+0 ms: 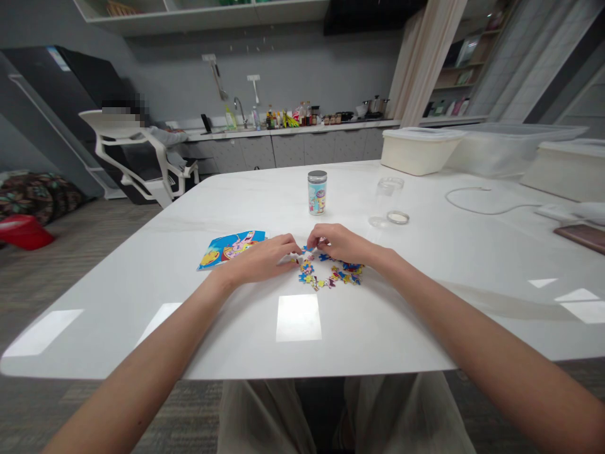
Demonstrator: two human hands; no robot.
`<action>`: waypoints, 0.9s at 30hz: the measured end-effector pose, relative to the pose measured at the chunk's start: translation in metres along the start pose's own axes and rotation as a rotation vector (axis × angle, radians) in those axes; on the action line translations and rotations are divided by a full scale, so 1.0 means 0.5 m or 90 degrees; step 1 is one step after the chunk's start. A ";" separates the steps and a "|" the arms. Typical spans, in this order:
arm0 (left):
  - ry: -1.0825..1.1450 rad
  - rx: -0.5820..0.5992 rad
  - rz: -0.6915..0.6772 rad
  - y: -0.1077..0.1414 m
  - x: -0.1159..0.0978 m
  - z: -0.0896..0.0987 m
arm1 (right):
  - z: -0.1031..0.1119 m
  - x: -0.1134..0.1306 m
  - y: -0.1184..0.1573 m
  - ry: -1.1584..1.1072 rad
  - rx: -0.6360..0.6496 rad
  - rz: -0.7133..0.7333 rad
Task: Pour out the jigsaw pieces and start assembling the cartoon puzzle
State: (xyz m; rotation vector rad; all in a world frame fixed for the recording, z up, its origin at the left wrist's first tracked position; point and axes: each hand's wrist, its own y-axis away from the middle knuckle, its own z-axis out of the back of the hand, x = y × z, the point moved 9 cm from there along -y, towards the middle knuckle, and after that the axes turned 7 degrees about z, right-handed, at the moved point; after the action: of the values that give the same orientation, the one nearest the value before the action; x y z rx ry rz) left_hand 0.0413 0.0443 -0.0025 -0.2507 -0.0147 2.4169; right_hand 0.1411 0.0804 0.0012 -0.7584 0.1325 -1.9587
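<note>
Several small colourful puzzle pieces (pixel 307 277) lie in a loose ring on the white table, between and below my hands. My left hand (pixel 269 257) rests at the ring's left side, fingers bent and partly spread, the fingertips near a few pieces. Over the ring's upper edge is my right hand (pixel 338 242), its fingers curled together; what they may hold is too small to make out. A blue printed picture sheet (pixel 231 248) lies left of the pieces, partly behind my left hand. Beyond the hands stands a printed can (pixel 317 193) with a metal lid.
A clear jar (pixel 387 200) and a round lid (pixel 397 217) are right of the can. Plastic boxes (pixel 418 151), a cable (pixel 472 207) and a dark phone-like object (pixel 581 237) occupy the right side. A person sits in a white chair (pixel 118 129) at the far left.
</note>
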 end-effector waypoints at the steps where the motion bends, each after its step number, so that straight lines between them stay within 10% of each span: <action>1: -0.003 0.000 -0.001 0.000 0.000 -0.001 | 0.004 0.000 0.000 -0.003 -0.015 0.000; 27: -0.018 -0.004 -0.014 0.000 0.002 -0.005 | 0.034 -0.035 0.009 -0.033 -0.048 -0.105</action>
State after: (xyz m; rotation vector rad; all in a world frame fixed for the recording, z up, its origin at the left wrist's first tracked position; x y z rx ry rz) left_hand 0.0411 0.0447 -0.0049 -0.2174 -0.0378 2.3983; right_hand 0.1595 0.0962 0.0050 -0.8923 0.1162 -2.0968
